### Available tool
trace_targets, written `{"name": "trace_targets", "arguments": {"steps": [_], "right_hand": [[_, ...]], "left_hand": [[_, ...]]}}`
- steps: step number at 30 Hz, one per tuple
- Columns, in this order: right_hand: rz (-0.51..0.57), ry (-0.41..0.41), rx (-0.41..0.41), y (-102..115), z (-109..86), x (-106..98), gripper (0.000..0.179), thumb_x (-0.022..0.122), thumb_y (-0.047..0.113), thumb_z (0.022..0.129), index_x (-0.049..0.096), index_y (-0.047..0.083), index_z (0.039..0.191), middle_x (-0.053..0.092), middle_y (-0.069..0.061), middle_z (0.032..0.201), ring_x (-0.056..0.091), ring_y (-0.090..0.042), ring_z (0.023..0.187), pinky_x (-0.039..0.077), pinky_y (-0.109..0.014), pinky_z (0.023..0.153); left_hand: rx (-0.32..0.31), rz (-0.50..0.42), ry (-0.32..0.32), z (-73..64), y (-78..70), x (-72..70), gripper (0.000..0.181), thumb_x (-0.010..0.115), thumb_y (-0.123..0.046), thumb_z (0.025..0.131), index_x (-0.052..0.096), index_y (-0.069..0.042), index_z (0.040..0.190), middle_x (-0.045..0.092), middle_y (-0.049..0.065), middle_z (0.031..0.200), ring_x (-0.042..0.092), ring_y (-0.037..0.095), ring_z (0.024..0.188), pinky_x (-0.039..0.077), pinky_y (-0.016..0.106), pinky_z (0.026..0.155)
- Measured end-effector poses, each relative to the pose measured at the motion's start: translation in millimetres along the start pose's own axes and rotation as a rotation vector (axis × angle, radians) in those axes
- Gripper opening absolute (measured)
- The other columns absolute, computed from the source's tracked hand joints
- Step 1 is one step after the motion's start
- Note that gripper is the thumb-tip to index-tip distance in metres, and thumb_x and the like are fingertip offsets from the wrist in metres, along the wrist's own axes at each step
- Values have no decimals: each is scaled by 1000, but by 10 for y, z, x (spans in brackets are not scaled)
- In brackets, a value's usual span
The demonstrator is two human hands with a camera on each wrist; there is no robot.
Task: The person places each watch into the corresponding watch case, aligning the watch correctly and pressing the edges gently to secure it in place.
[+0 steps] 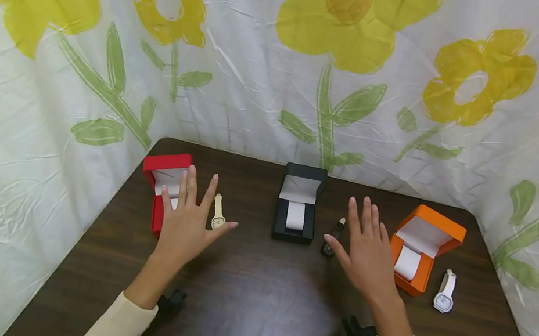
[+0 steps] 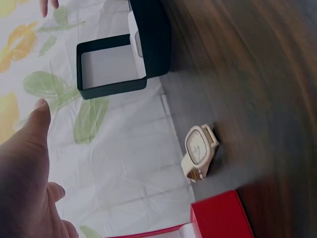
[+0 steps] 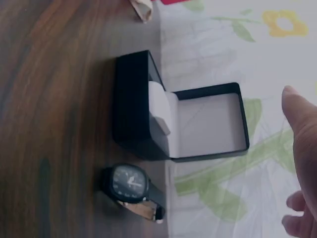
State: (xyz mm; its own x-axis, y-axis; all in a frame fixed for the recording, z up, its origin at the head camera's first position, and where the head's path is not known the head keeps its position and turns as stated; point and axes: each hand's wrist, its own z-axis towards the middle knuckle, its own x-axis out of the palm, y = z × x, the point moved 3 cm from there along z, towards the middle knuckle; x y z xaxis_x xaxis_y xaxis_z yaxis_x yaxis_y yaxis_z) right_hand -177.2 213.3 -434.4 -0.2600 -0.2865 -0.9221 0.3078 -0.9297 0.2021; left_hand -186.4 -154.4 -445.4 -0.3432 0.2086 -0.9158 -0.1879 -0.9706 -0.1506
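My left hand [image 1: 185, 230] hovers with spread fingers in front of the red watch box [image 1: 168, 163], hiding part of it. Right of that hand lies a cream watch [image 1: 218, 214]. My right hand [image 1: 365, 259], also spread and holding nothing, is between a black watch [image 1: 332, 241] and the orange watch box [image 1: 426, 257]. The black watch box [image 1: 298, 202] stands between the hands, lid raised, a white cushion [image 1: 296, 216] inside. In the right wrist view the black watch [image 3: 130, 183] lies beside that box. A white watch [image 1: 446, 291] lies right of the orange box.
All three boxes stand with lids up on the dark wooden table [image 1: 247, 305]. A white curtain [image 1: 238, 98] with yellow flowers hangs behind the table and along both sides. Dark wrist straps [image 1: 360, 330] show at the cuffs.
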Motion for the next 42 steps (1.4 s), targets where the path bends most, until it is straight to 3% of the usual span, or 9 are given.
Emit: {"name": "trace_targets", "arguments": {"steps": [11,23,29,34,42], "right_hand": [[107,-64,-88,156,73,-14,88,60,52,99,14,14,164,23,-19,165,30,-39,149,41,-61,108],[222,-12,-131,422,165,-3,83,60,47,101,17,16,164,24,-14,166,45,-41,139,47,-62,100],[248,3,-159,565,182,78,80,58,49,102,19,17,164,25,-11,166,47,-39,138,46,-62,102],[276,3,-205,687,196,157,78,57,48,102,22,15,163,31,-12,163,45,-35,140,50,-59,98],[319,43,-230,853,243,244,76,55,50,102,23,18,163,37,-10,161,46,-31,140,48,-56,102]], "left_hand": [[-36,-32,-35,-185,216,-78,105,65,-70,84,20,-19,164,14,25,166,10,45,153,13,75,114],[-102,-59,-7,-334,428,-131,103,67,-66,85,22,-15,163,8,25,167,11,47,152,16,75,113],[-136,-66,32,-370,534,-142,104,69,-63,85,19,-16,163,7,25,167,11,47,152,16,75,114],[-145,-61,34,-375,613,-158,103,71,-60,85,18,-17,164,10,26,166,12,47,152,18,75,113],[-165,-39,49,-375,716,-180,105,75,-54,84,19,-15,163,15,28,164,17,49,150,21,75,111]]}}
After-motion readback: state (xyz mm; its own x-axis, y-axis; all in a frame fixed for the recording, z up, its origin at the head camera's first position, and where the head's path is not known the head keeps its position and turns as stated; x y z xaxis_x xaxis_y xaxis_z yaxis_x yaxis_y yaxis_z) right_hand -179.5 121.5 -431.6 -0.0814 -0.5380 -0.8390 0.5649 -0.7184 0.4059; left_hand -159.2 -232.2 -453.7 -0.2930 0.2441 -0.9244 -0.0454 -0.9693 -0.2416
